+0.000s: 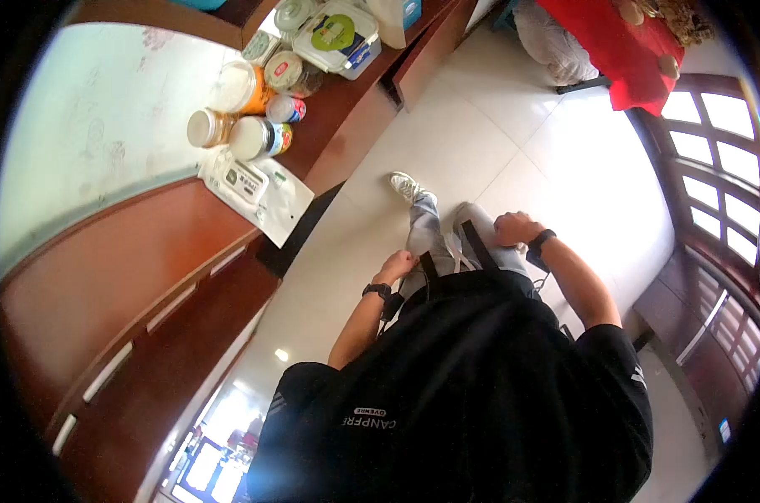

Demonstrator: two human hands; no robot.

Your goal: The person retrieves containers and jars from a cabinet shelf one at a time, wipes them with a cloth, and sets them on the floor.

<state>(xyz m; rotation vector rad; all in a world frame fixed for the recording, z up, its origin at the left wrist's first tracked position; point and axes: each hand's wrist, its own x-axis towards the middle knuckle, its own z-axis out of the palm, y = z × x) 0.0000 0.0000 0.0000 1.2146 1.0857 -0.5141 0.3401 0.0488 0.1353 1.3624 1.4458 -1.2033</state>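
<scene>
My left hand [394, 267] hangs beside my left thigh, its fingers curled in, and nothing shows in it. A black band [378, 290] is on that wrist. In front of my right thigh is my right hand [518, 228], closed like a fist with no object visible; its palm side is hidden. A dark band [541, 242] circles the right wrist. Dark straps [479, 246] hang from my waist over the grey trousers [424, 220], between the two hands. One light shoe [408, 186] is stretched forward on the floor.
On the left, a reddish-brown cabinet [129, 285] carries a wipes pack [254, 189], several jars [237, 88] and a lidded box [336, 38]. Pale floor tiles [472, 126] lie ahead. A red cloth [619, 46] hangs at upper right, near a wood-framed window [715, 159].
</scene>
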